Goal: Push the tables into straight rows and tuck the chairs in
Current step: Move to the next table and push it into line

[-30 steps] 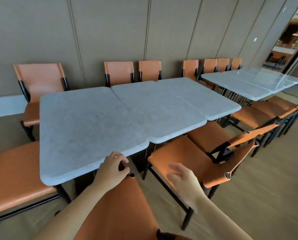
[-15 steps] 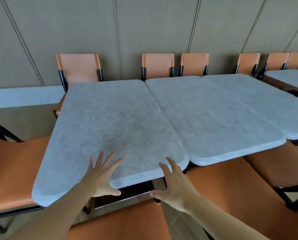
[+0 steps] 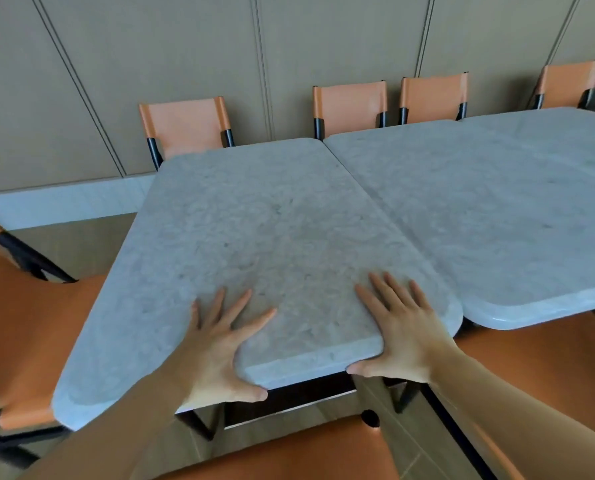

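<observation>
Now, hands: left hand point(image 3: 216, 344) and right hand point(image 3: 398, 332) lie flat, fingers spread, on the near table point(image 3: 271, 244); half a second ago they were only reaching its edge.
Thumbs: hooked under that edge.
Table: its near edge juts past the second table point(image 3: 496, 209) on its right.
Chairs: wall chair point(image 3: 187, 124) behind the near table; seat point(image 3: 289, 455) below its edge.

Matt grey marble-look tabletop point(image 3: 271, 237), smooth orange leather-look chair backs point(image 3: 349, 103), black metal chair frames point(image 3: 154, 150), matt panelled wall point(image 3: 171, 46)
</observation>
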The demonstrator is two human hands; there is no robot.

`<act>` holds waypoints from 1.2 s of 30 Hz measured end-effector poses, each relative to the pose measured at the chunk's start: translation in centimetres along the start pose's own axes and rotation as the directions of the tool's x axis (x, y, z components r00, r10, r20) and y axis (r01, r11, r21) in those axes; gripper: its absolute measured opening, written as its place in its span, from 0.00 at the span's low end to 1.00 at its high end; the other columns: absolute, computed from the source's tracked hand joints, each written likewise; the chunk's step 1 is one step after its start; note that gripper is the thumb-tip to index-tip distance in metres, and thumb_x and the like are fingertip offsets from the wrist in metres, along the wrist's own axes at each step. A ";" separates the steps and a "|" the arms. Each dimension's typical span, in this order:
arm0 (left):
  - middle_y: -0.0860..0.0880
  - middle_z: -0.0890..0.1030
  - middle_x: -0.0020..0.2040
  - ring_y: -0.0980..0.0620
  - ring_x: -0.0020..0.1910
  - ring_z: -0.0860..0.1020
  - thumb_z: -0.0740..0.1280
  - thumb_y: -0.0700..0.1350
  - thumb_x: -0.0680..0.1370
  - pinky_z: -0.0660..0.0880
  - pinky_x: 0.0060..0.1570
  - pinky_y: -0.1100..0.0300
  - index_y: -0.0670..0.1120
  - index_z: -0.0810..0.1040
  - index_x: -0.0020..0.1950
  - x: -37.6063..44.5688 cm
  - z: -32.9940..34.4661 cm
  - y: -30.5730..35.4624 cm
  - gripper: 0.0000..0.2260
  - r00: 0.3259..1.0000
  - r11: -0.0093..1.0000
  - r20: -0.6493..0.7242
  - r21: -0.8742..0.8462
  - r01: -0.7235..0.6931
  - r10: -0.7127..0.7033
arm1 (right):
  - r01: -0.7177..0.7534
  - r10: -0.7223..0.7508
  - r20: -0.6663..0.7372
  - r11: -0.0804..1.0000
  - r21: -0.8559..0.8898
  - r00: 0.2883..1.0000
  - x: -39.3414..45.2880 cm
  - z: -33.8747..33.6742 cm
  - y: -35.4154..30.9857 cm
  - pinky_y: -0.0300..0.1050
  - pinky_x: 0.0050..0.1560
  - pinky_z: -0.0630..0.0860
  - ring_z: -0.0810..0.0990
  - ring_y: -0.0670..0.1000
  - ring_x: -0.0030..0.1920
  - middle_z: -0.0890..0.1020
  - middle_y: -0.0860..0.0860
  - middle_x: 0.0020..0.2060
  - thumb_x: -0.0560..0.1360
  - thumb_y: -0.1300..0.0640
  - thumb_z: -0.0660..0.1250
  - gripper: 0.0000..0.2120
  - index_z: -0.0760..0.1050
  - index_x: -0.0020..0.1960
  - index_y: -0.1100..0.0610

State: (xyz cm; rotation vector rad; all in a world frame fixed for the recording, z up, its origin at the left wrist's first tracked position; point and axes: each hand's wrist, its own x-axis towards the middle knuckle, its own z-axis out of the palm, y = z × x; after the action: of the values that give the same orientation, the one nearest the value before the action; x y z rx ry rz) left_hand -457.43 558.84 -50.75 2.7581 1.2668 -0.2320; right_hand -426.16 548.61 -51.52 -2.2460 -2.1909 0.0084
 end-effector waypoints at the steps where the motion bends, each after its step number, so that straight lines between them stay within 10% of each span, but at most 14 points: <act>1: 0.58 0.26 0.78 0.47 0.77 0.23 0.67 0.75 0.62 0.29 0.76 0.37 0.79 0.29 0.70 0.0 0.0 -0.2 0.52 1.000 1.000 -0.001 -0.010 -0.005 0.005 | 0.000 0.000 -0.003 1.000 -0.007 1.000 0.1 0.0 -0.1 0.61 0.78 0.36 0.37 0.55 0.81 0.40 0.53 0.81 0.58 0.13 0.50 0.64 0.36 0.82 0.47; 36: 0.61 0.30 0.80 0.51 0.79 0.28 0.62 0.78 0.57 0.29 0.76 0.41 0.81 0.32 0.70 1.9 -0.1 -3.5 0.50 0.999 0.998 -0.016 -0.029 -0.048 0.048 | 0.001 -0.005 -0.106 0.999 -0.039 0.994 2.1 0.6 -1.5 0.62 0.79 0.46 0.46 0.56 0.81 0.51 0.51 0.82 0.58 0.14 0.49 0.62 0.46 0.82 0.48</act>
State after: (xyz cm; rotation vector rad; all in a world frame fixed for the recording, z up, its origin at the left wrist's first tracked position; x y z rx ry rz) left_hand -458.82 562.51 -51.07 2.7672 1.1956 -0.1875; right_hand -427.65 550.71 -52.09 -2.2069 -2.1591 -0.1510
